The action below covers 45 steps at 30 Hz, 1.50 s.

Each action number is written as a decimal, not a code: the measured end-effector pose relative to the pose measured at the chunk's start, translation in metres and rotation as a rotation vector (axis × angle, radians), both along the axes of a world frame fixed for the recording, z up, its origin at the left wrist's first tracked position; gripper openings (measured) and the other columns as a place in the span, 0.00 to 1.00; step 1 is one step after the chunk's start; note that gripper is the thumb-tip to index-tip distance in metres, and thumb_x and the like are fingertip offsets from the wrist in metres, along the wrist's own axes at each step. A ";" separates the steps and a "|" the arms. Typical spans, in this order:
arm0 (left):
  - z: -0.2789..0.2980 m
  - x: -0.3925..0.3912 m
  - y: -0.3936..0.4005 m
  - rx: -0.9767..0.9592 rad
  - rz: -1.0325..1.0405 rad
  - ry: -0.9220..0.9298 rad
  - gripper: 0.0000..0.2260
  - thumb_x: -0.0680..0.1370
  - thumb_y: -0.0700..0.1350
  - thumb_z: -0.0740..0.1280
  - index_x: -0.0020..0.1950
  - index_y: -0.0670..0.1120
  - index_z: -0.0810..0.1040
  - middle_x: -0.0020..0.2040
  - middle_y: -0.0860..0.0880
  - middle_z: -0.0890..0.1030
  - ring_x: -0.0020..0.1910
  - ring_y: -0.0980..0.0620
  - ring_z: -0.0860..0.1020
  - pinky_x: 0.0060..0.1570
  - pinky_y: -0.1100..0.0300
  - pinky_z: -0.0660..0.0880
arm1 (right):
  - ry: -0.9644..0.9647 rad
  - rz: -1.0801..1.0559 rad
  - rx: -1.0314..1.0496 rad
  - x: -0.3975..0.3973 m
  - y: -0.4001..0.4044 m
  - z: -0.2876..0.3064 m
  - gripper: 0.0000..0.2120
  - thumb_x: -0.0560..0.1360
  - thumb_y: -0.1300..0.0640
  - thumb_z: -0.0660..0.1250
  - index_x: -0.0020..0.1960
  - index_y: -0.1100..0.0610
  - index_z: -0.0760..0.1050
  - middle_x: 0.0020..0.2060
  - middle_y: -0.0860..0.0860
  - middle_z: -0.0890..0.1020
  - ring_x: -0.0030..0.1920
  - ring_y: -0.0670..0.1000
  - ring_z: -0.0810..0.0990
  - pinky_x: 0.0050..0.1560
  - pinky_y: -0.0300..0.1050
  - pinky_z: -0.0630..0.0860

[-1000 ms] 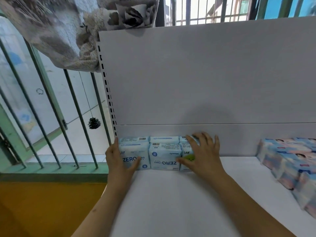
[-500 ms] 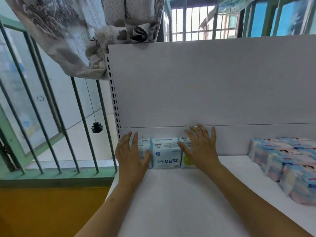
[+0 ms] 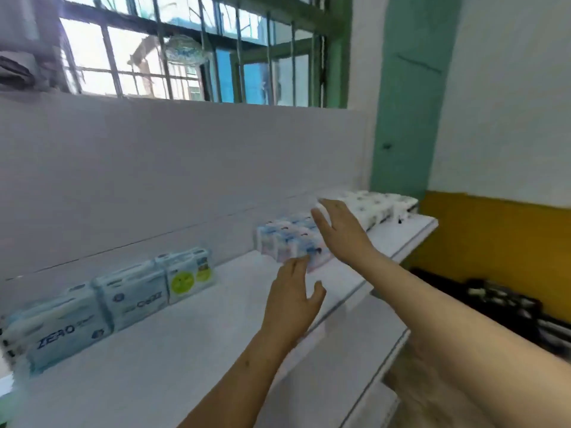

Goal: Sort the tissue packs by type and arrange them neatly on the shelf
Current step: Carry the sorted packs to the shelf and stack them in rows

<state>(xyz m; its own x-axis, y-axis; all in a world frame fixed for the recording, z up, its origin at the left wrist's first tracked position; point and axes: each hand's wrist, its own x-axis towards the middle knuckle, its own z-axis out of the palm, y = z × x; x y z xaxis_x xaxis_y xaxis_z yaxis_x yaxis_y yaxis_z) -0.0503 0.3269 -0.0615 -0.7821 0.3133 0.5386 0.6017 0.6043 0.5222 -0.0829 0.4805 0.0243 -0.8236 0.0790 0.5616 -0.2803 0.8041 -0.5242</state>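
Note:
A row of light-blue "ZERO" tissue packs (image 3: 108, 301) stands against the back panel at the left of the white shelf (image 3: 173, 359). Further right lies a group of blue-and-pink tissue packs (image 3: 285, 240), and beyond it white packs with dark print (image 3: 378, 206) near the shelf's right end. My left hand (image 3: 292, 299) hovers open just in front of the blue-and-pink group, fingers spread. My right hand (image 3: 338, 230) reaches over that group's right side with straight fingers; whether it touches the packs is unclear. Neither hand holds anything.
The shelf's white back panel (image 3: 185, 168) rises behind the packs, with a barred window (image 3: 191, 50) above. A green pillar (image 3: 411, 97) and yellow-and-white wall (image 3: 500, 230) stand to the right. Dark crates (image 3: 506, 307) lie on the floor below the shelf's right edge.
Both hands left the ZERO packs at the left and swung right to the blue-and-pink packs. The view turned right with them.

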 end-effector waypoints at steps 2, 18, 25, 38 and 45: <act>-0.016 0.027 0.056 -0.024 -0.170 -0.020 0.26 0.81 0.53 0.61 0.78 0.48 0.62 0.75 0.49 0.66 0.72 0.51 0.65 0.70 0.58 0.63 | -0.068 -0.131 -0.004 0.046 0.051 -0.016 0.30 0.82 0.38 0.50 0.77 0.55 0.61 0.76 0.53 0.63 0.75 0.51 0.61 0.72 0.44 0.58; -0.126 0.225 0.374 -0.396 -0.736 -0.269 0.26 0.81 0.52 0.61 0.78 0.48 0.61 0.71 0.49 0.67 0.70 0.50 0.67 0.67 0.58 0.67 | -0.561 -0.951 -0.149 0.366 0.420 -0.180 0.33 0.81 0.35 0.48 0.76 0.56 0.63 0.71 0.56 0.69 0.71 0.57 0.68 0.68 0.52 0.67; -0.187 0.250 0.497 -0.604 -0.818 -0.370 0.27 0.82 0.52 0.61 0.79 0.49 0.58 0.75 0.50 0.63 0.73 0.50 0.65 0.66 0.57 0.66 | -0.789 -1.059 -0.219 0.432 0.541 -0.250 0.32 0.82 0.39 0.47 0.72 0.61 0.67 0.68 0.61 0.72 0.68 0.61 0.70 0.67 0.52 0.67; -0.300 0.191 0.662 -0.800 -0.866 -0.539 0.26 0.82 0.54 0.61 0.77 0.48 0.62 0.74 0.46 0.66 0.71 0.45 0.67 0.67 0.51 0.69 | -0.980 -1.080 -0.448 0.379 0.668 -0.358 0.30 0.82 0.39 0.49 0.76 0.58 0.59 0.73 0.59 0.67 0.70 0.61 0.68 0.68 0.58 0.67; -0.379 0.135 0.755 -0.917 -0.900 -0.649 0.25 0.82 0.54 0.60 0.77 0.46 0.63 0.69 0.43 0.70 0.67 0.42 0.70 0.65 0.49 0.70 | -1.101 -1.134 -0.445 0.322 0.732 -0.431 0.30 0.81 0.38 0.53 0.76 0.55 0.62 0.71 0.58 0.69 0.70 0.61 0.68 0.70 0.61 0.64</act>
